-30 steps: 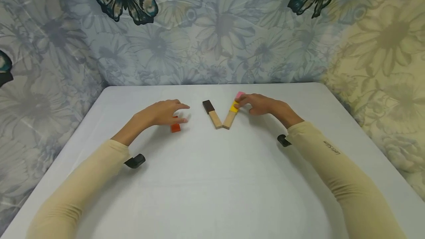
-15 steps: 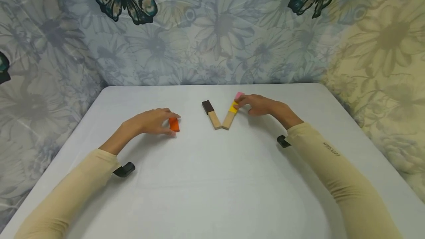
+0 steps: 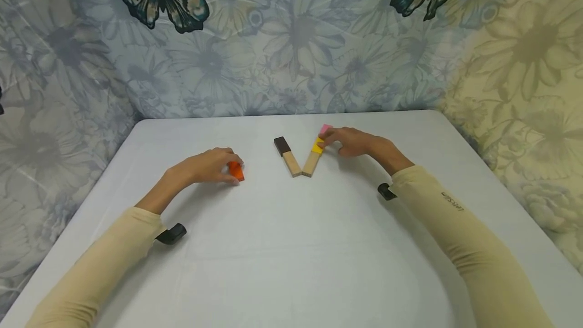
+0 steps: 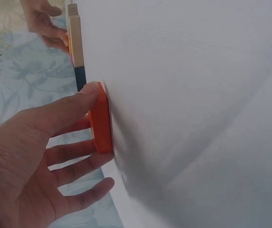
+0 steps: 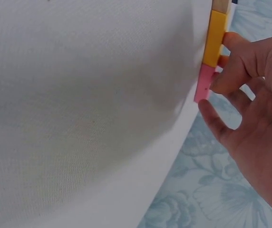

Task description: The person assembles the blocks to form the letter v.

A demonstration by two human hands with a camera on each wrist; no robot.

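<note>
My left hand (image 3: 204, 167) holds an orange block (image 3: 236, 170) on the left part of the white table. In the left wrist view the thumb lies at one end of the orange block (image 4: 101, 121) and fingers meet its other end. My right hand (image 3: 351, 141) touches a yellow block (image 3: 317, 146) and a pink block (image 3: 325, 128) with its fingertips. These two continue a line from a plain wooden block (image 3: 311, 164). A dark brown block (image 3: 282, 146) and another plain wooden block (image 3: 292, 164) form the other arm of a V.
The white table (image 3: 282, 247) ends at a far edge against a floral cloth (image 3: 300, 54) with butterflies. Black straps or camera mounts (image 3: 171, 234) sit under both sleeves. The V of blocks stands between the two hands.
My left hand has come back from beyond the orange block, moving left and nearer, and its fingers have closed on the block. The right hand stays at the yellow and pink blocks.
</note>
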